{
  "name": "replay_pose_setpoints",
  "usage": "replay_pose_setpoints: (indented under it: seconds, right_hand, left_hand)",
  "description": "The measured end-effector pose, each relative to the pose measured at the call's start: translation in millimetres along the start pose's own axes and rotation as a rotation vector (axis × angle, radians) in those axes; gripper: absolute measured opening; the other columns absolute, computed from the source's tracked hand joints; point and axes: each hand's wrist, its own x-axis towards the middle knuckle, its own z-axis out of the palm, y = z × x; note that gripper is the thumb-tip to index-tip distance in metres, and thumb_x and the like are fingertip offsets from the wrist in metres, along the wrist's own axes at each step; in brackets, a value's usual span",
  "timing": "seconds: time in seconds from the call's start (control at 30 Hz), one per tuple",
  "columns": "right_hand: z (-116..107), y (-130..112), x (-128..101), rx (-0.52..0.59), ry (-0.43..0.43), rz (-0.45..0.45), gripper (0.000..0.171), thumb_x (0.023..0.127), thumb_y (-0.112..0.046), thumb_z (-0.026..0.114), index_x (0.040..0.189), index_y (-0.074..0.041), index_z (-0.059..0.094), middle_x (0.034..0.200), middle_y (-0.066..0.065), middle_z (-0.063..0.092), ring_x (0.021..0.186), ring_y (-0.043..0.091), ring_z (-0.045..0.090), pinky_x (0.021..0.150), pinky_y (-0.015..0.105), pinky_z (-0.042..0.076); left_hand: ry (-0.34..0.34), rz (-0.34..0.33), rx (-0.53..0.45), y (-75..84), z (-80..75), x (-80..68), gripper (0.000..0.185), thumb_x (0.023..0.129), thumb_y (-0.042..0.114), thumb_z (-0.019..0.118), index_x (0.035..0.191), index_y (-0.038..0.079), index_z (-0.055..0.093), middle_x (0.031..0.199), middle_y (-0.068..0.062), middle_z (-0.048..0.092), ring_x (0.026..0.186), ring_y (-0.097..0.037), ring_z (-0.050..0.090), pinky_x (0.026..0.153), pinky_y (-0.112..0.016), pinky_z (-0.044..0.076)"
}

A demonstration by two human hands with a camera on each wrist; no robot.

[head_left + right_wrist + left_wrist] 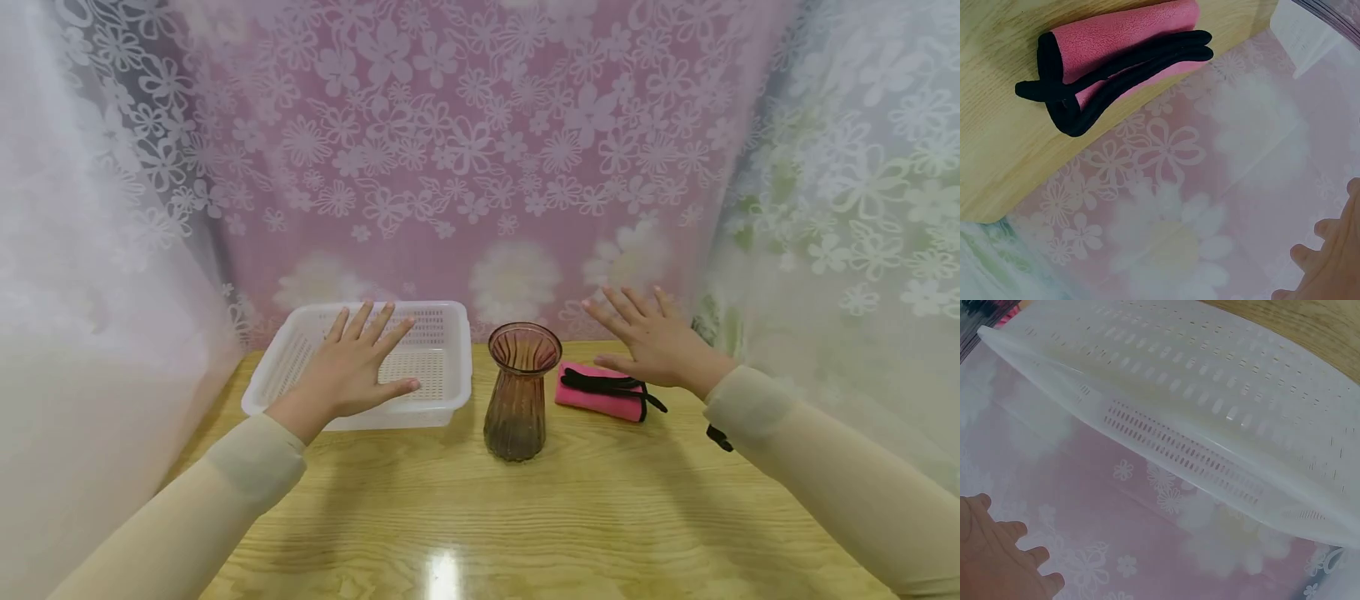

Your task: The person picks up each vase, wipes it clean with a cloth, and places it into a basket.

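I log left hand (348, 371), right hand (656, 343) splayed wide; pink cloth roll (598, 402) lies left-right, black-trimmed end right; right-wrist view alone shows nap.

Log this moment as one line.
left hand: spread, holding nothing, near white basket | right hand: spread, holding nothing, near pink cloth | ribbed vase: upright on table, between basket and cloth

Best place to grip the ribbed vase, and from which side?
Likely the narrow neck just under the flared rim, from the front: the upright vase widens below it, bare table lies in front, and the basket and pink cloth sit either side.
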Motion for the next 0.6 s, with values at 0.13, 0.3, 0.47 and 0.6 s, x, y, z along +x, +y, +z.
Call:
replay_pose_setpoints:
  seconds: [0.13,0.3,0.47,0.6]
  right_hand:
    - [1.6,1.2,-1.5,0.012,0.01,-0.003,0.083,0.098,-0.066,0.043,0.163,-0.022,0.014,0.167,0.014,0.004,0.151,0.042,0.01,0.114,0.068,-0.003]
    - [5.5,0.4,0.1,0.021,-0.012,0.001,0.083,0.099,-0.067,0.039,0.163,-0.027,0.005,0.168,0.013,0.001,0.151,0.042,0.008,0.114,0.068,-0.004]
    - [8.3,-1.1,1.0,0.032,-0.029,0.007,0.083,0.099,-0.068,0.038,0.163,-0.029,0.003,0.167,0.014,0.003,0.151,0.042,0.008,0.114,0.068,-0.004]
    - [10.9,-2.8,2.4,0.041,-0.029,0.009,0.082,0.099,-0.067,0.039,0.163,-0.028,0.006,0.167,0.015,0.005,0.15,0.043,0.008,0.115,0.067,-0.003]
  left_hand:
    - [-0.007,-0.003,-0.004,0.9,2.4,0.9,0.094,0.09,0.08,0.037,0.163,0.025,0.013,0.167,-0.013,0.007,0.152,-0.036,-0.004,0.119,-0.059,-0.002]
    - [-0.008,0.008,-0.005,0.7,6.5,-1.4,0.093,0.091,0.079,0.038,0.162,0.024,0.015,0.167,-0.013,0.009,0.152,-0.037,-0.002,0.119,-0.06,0.0]
    - [0.0,0.016,-0.005,1.4,8.0,-3.7,0.092,0.092,0.078,0.038,0.162,0.025,0.015,0.167,-0.013,0.01,0.152,-0.037,0.0,0.119,-0.058,-0.002]
    - [-0.011,0.011,-0.015,2.3,9.7,-6.1,0.091,0.092,0.077,0.038,0.163,0.025,0.014,0.167,-0.012,0.006,0.152,-0.037,-0.002,0.119,-0.058,-0.003]
